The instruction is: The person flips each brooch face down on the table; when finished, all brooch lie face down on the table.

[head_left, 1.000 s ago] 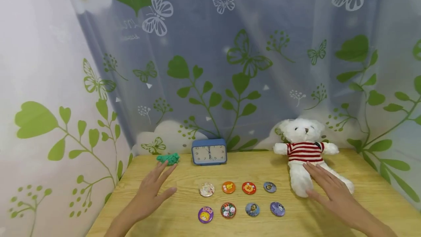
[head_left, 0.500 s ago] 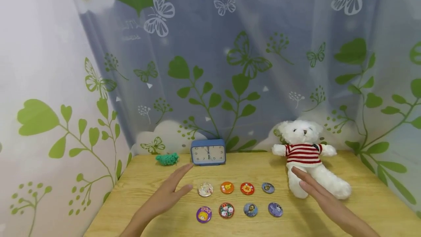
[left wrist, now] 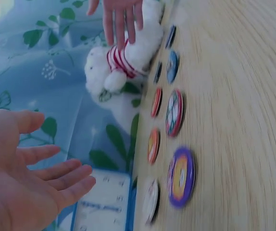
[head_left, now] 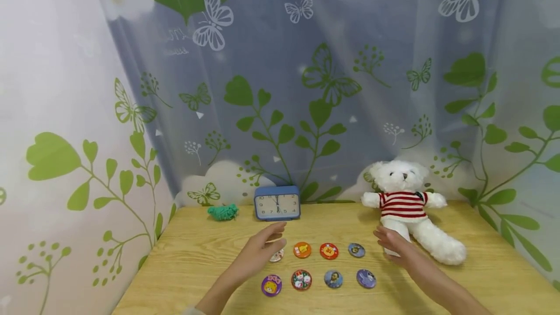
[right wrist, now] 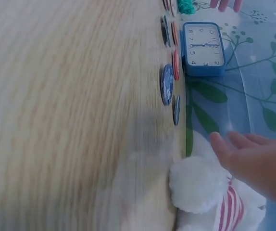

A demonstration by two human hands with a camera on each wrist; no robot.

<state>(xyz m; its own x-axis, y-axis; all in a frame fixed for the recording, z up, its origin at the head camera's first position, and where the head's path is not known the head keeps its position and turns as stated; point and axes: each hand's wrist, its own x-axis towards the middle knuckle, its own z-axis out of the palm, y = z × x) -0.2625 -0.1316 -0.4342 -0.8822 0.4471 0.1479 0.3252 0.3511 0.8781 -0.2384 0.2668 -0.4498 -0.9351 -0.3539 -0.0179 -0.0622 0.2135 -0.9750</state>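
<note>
Both your hands are over the bench (head_left: 192, 261), and neither has hold of anything. Your left hand (head_left: 259, 251) hangs above the left end of the back row; its fingers are spread and lightly bent, the thumb well apart, and the left wrist view shows a gap between them and what lies below. Your right hand (head_left: 399, 246) hangs before the leg of the bear (head_left: 403, 206), fingers extended and loose; you seem clear of the fur, though I cannot tell for certain.

The back row, from your left, runs pale badge (head_left: 277, 256), partly hidden by your fingers in the head view, orange badge (head_left: 302, 250), red badge (head_left: 329, 251) and blue badge (head_left: 356, 250). The front row runs purple badge (head_left: 271, 286), green badge (head_left: 302, 280), grey-blue badge (head_left: 334, 279) and violet badge (head_left: 366, 279). All eight lie flat and apart. Behind them stands the clock (head_left: 277, 203), with the green bundle (head_left: 223, 212) to its left.

The step in hand looks like an approach, before any contact. If you mean to take a badge, the next move calls for lowering one hand, narrowing thumb and fingers, and pinching the rim. The pale badge is nearest your left hand; the blue badge and violet badge suit your right. Thin rims should be awkward to get under, and a careless fingertip could nudge a neighbour.
</note>
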